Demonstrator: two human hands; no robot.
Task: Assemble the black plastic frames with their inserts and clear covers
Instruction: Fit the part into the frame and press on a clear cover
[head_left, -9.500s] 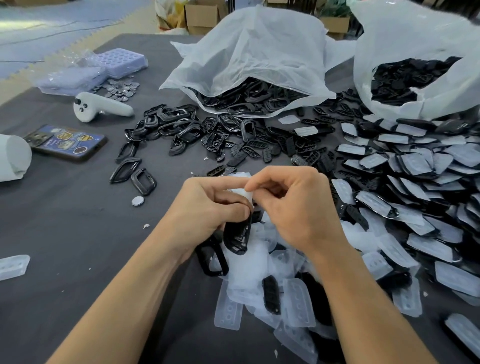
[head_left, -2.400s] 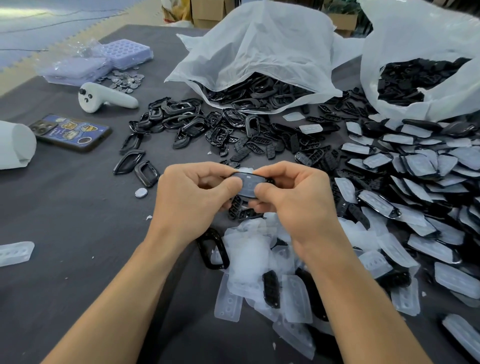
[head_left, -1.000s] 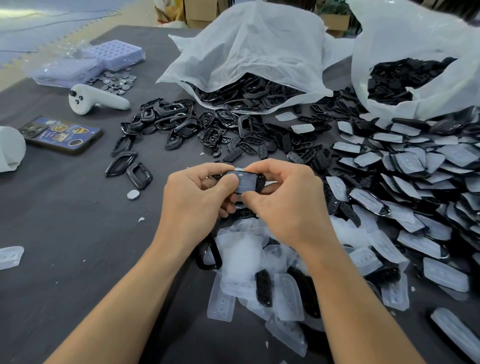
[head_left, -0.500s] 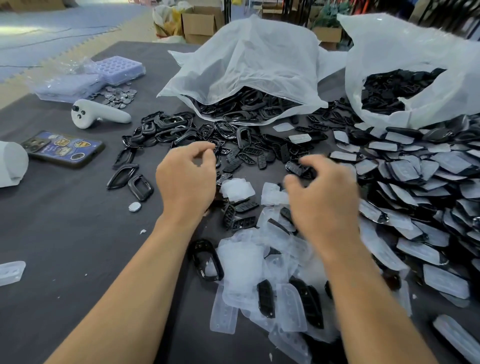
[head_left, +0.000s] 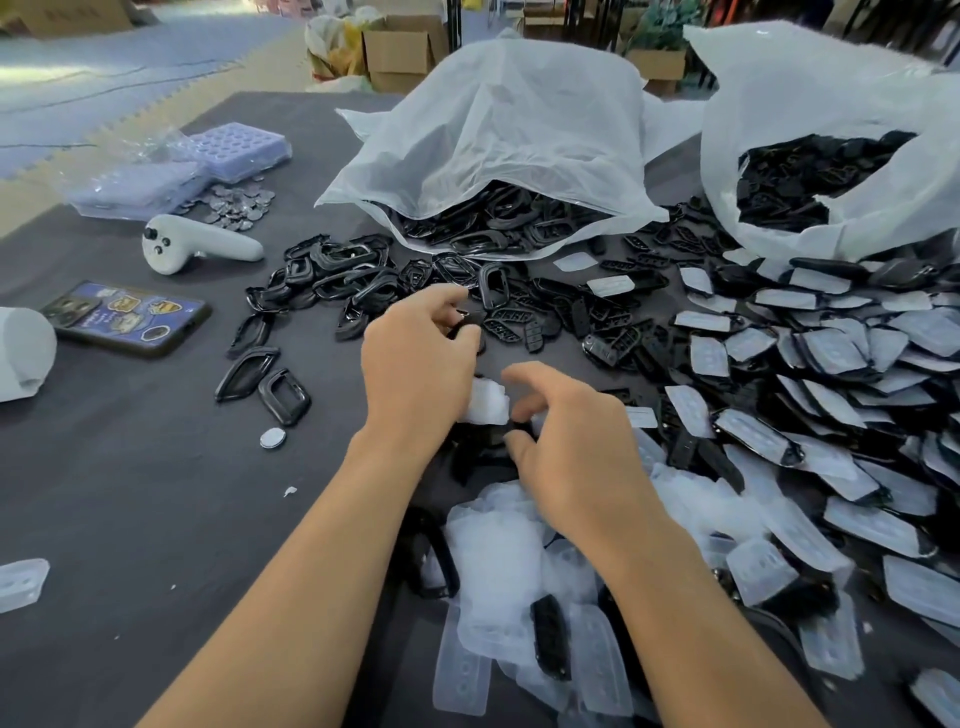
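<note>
My left hand reaches forward over the dark table and pinches a small black frame between thumb and forefinger at the near edge of the loose frame pile. My right hand hovers beside it, fingers loosely curled over a clear cover and a black insert, gripping nothing that I can see. More black inserts lie just beyond the left hand. A heap of clear covers sits under my forearms. Assembled pieces are stacked across the right side.
Two white bags of black parts stand at the back. A phone, a white controller, coin cells, purple trays and a white roll lie left. Two frames and one cell sit nearby.
The assembled piece both hands held a second ago is gone from them. The hands separated; the left reached forward to a frame, the right swung back toward the clear covers.
</note>
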